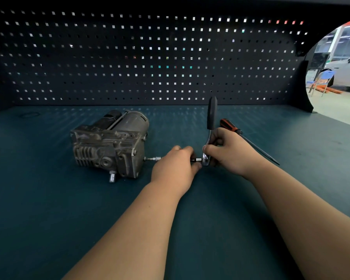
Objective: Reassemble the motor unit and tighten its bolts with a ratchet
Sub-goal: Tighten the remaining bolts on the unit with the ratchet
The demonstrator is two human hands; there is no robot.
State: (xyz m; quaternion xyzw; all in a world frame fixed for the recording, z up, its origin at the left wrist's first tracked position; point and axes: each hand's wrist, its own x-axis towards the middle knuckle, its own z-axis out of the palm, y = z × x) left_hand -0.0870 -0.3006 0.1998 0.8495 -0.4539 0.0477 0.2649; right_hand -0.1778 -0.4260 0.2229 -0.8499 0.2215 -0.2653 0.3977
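The grey metal motor unit [109,144] lies on the green bench mat at centre left. A thin extension bar with a bit [153,159] runs from its right face toward my hands, its tip at a bolt there. My left hand [175,166] grips the middle of that bar. My right hand [228,151] holds the chrome head of the ratchet [205,160], whose black handle [212,113] stands upright and points away from me. The bar's middle is hidden under my left hand.
An orange-and-black screwdriver [240,134] lies on the mat just right of my right hand, its shaft pointing right and toward me. A dark pegboard [150,57] walls the back of the bench. The bench edge drops off at far right.
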